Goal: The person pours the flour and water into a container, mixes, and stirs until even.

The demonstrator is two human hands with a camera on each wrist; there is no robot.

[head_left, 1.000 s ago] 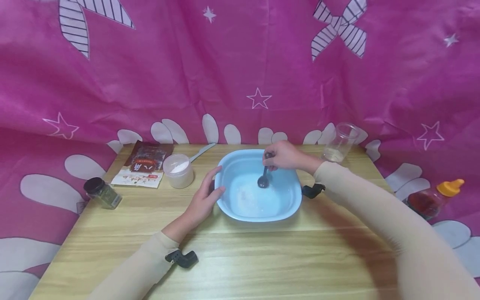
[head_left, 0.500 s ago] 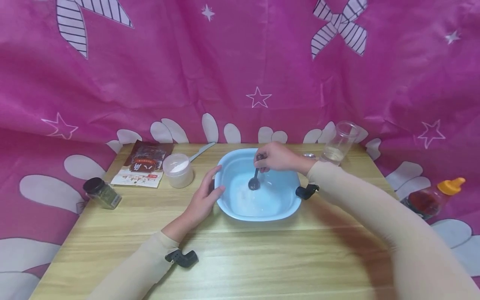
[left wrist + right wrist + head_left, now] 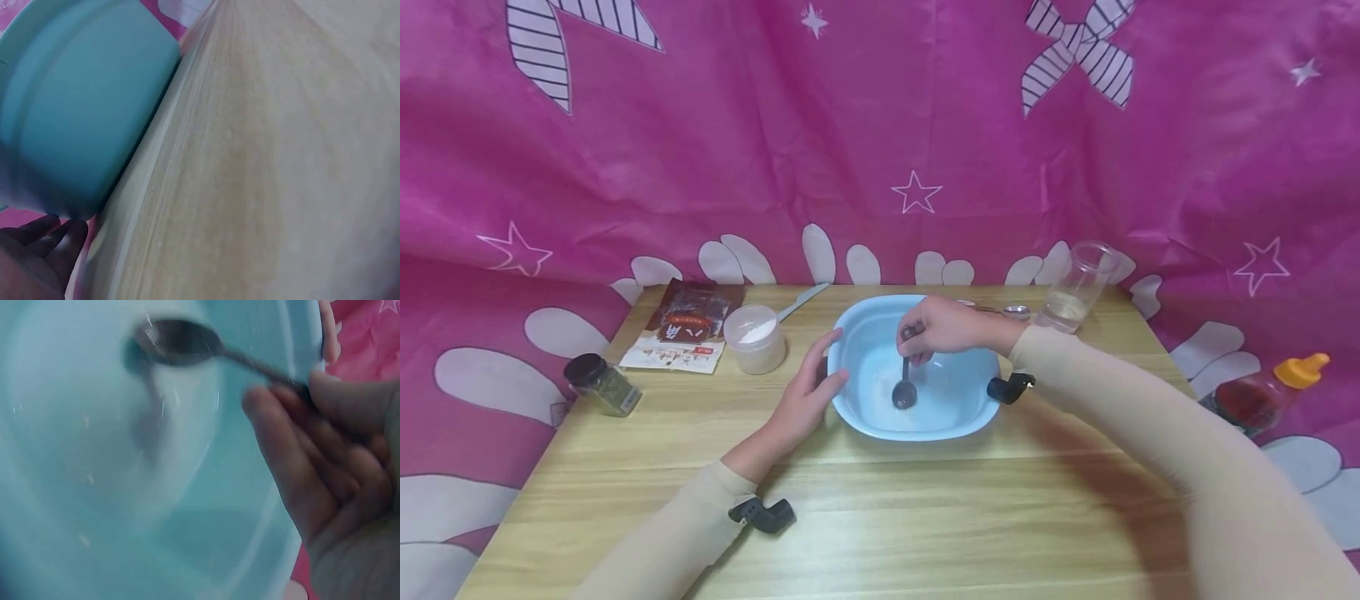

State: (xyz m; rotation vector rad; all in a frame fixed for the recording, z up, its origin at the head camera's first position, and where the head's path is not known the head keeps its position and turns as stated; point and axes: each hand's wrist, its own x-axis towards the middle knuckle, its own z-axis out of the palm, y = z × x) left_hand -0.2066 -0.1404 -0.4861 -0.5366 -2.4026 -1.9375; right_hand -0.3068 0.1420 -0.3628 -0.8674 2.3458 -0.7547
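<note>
A light blue plastic basin (image 3: 880, 425) stands on the wooden table, with some clear liquid and a pale patch at its bottom. My left hand (image 3: 805, 392) holds the basin's left side, thumb at the rim; in the left wrist view its fingers (image 3: 65, 247) touch the outer wall. Over the basin, my right hand (image 3: 936, 327) pinches a dark metal spoon (image 3: 904, 393) by its handle, bowl downward inside the basin. The right wrist view shows the spoon (image 3: 178, 342) blurred, close above the basin floor; whether it touches the liquid I cannot tell.
Left of the basin are a tub of white powder (image 3: 756, 340), a pale knife-like utensil (image 3: 803, 302), a brown-and-white packet (image 3: 681, 329) and a dark-lidded jar (image 3: 602, 385). Right stand a clear cup (image 3: 1077, 287) and a yellow-capped bottle (image 3: 1262, 393). Another spoon (image 3: 1017, 312) lies behind the right wrist.
My right hand has moved left and toward me with the spoon, whose bowl is now nearer the basin's front. The left hand stays at the basin's side.
</note>
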